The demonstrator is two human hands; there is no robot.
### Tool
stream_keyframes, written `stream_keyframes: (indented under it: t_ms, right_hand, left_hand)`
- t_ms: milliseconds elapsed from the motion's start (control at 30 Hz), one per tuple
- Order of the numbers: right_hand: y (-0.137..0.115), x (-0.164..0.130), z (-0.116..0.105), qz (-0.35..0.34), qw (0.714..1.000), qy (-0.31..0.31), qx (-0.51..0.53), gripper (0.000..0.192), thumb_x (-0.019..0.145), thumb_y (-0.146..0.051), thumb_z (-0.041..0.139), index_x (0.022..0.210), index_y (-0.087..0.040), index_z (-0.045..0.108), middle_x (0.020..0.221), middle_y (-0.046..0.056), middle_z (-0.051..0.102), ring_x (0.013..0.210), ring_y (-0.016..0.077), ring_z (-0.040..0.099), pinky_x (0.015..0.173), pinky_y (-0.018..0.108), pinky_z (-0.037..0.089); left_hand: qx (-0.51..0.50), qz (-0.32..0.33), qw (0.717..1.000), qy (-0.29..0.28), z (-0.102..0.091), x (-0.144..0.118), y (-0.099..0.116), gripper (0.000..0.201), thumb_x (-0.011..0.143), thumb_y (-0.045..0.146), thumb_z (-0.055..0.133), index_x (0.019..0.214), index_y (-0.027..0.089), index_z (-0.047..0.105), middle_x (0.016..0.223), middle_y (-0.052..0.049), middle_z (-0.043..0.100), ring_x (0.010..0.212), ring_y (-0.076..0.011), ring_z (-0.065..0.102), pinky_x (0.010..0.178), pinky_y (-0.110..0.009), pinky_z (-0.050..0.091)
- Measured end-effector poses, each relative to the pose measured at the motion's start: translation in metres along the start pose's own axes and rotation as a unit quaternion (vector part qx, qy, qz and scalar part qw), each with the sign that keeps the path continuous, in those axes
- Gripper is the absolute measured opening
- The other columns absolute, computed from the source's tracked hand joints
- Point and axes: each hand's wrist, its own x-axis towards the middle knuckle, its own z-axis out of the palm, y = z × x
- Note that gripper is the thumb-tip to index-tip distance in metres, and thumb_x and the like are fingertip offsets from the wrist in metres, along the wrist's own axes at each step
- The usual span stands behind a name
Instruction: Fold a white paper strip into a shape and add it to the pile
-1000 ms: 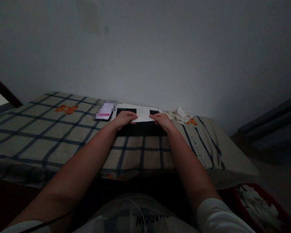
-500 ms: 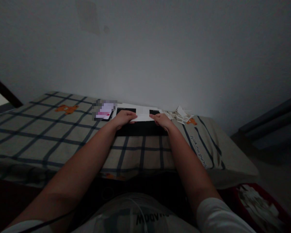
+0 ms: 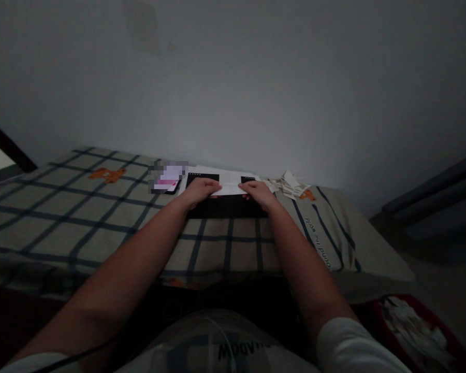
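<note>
A grey wall (image 3: 233, 77) fills the upper half of my view. Below it lies a bed (image 3: 81, 217) covered in a beige sheet with dark checks and small orange bears. At the far edge, against the wall, a black board (image 3: 227, 206) lies flat on the sheet. On the board rests a white paper (image 3: 230, 185), and both my hands press on it. My left hand (image 3: 199, 190) lies palm down on the paper's left end, fingers curled over its edge. My right hand (image 3: 259, 192) does the same at the right end (whether either pinches the sheet or only presses, I cannot tell). Left of the board lies a phone (image 3: 168, 178), screen lit. To the right sits a pile of paper scraps (image 3: 289, 184).
</note>
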Motion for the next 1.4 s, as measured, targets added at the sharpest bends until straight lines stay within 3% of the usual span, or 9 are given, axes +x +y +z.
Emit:
stream_keyframes:
  t_ms: [200, 333, 600, 833, 933, 1133, 1233, 1400]
  right_hand:
    - [0.004, 0.002, -0.001, -0.018, 0.999, 0.044, 0.016, 0.032, 0.065, -0.046, 0.064, 0.071, -0.015, 0.065, 0.061, 0.001, 0.059, 0.052, 0.0098, 0.049, 0.053, 0.024, 0.040]
    - [0.008, 0.005, -0.003, -0.010, 0.998, 0.054, 0.043, 0.033, 0.063, -0.046, 0.065, 0.071, -0.014, 0.065, 0.061, 0.001, 0.060, 0.052, 0.0099, 0.049, 0.053, 0.024, 0.040]
    - [0.007, 0.006, -0.002, 0.003, 0.997, 0.059, 0.040, 0.032, 0.064, -0.045, 0.065, 0.071, -0.014, 0.064, 0.059, 0.000, 0.058, 0.050, 0.0086, 0.049, 0.051, 0.022, 0.040]
    - [0.008, 0.006, -0.002, 0.024, 0.997, 0.063, 0.044, 0.034, 0.063, -0.046, 0.065, 0.071, -0.014, 0.063, 0.059, 0.000, 0.059, 0.051, 0.0085, 0.050, 0.053, 0.022, 0.041]
    - [0.009, 0.007, -0.003, 0.030, 0.997, 0.057, 0.047, 0.035, 0.063, -0.047, 0.065, 0.072, -0.013, 0.063, 0.061, 0.001, 0.059, 0.051, 0.0080, 0.050, 0.052, 0.022, 0.041]
    - [0.013, 0.009, -0.005, 0.023, 0.996, 0.072, 0.055, 0.034, 0.063, -0.046, 0.065, 0.072, -0.012, 0.064, 0.060, 0.000, 0.059, 0.050, 0.0073, 0.049, 0.051, 0.021, 0.041]
    - [0.014, 0.010, -0.004, 0.009, 0.996, 0.075, 0.055, 0.034, 0.063, -0.046, 0.065, 0.074, -0.014, 0.065, 0.064, 0.001, 0.061, 0.052, 0.0079, 0.051, 0.053, 0.022, 0.042]
    - [0.013, 0.011, -0.003, -0.020, 0.995, 0.074, 0.061, 0.035, 0.063, -0.045, 0.064, 0.079, -0.014, 0.065, 0.073, 0.003, 0.062, 0.057, 0.0090, 0.052, 0.056, 0.023, 0.043]
  left_hand:
    - [-0.079, -0.053, 0.995, -0.041, 0.002, 0.001, 0.000, 0.026, 0.065, 0.032, 0.070, 0.085, 0.015, 0.069, 0.087, -0.007, 0.068, 0.072, -0.0143, 0.061, 0.072, -0.030, 0.048]
    - [-0.095, -0.072, 0.992, -0.037, 0.000, 0.000, 0.001, 0.021, 0.067, 0.027, 0.069, 0.083, 0.014, 0.067, 0.087, -0.006, 0.067, 0.072, -0.0126, 0.062, 0.075, -0.029, 0.049]
    - [0.020, -0.008, 1.000, -0.012, 0.001, -0.001, 0.005, 0.021, 0.070, 0.030, 0.065, 0.082, 0.013, 0.067, 0.069, -0.004, 0.065, 0.054, -0.0091, 0.051, 0.057, -0.024, 0.043]
    - [0.066, 0.006, 0.998, -0.014, -0.001, -0.001, 0.005, 0.020, 0.072, 0.035, 0.061, 0.075, 0.016, 0.065, 0.058, 0.000, 0.056, 0.050, -0.0088, 0.046, 0.049, -0.022, 0.034]
    - [0.064, 0.020, 0.998, -0.005, -0.001, 0.000, 0.003, 0.021, 0.072, 0.036, 0.060, 0.078, 0.016, 0.065, 0.057, 0.001, 0.054, 0.051, -0.0091, 0.046, 0.050, -0.022, 0.034]
    - [0.001, 0.018, 0.998, -0.055, 0.001, 0.001, 0.001, 0.026, 0.073, 0.029, 0.060, 0.093, 0.014, 0.062, 0.073, -0.002, 0.062, 0.060, -0.0093, 0.053, 0.062, -0.024, 0.042]
    - [0.045, 0.043, 0.998, -0.033, -0.001, 0.001, 0.002, 0.030, 0.073, 0.031, 0.060, 0.097, 0.014, 0.060, 0.067, -0.002, 0.060, 0.058, -0.0101, 0.053, 0.058, -0.023, 0.040]
    - [0.153, 0.080, 0.984, 0.052, -0.006, 0.000, 0.004, 0.034, 0.072, 0.039, 0.061, 0.098, 0.017, 0.058, 0.055, 0.002, 0.055, 0.050, -0.0104, 0.048, 0.051, -0.022, 0.033]
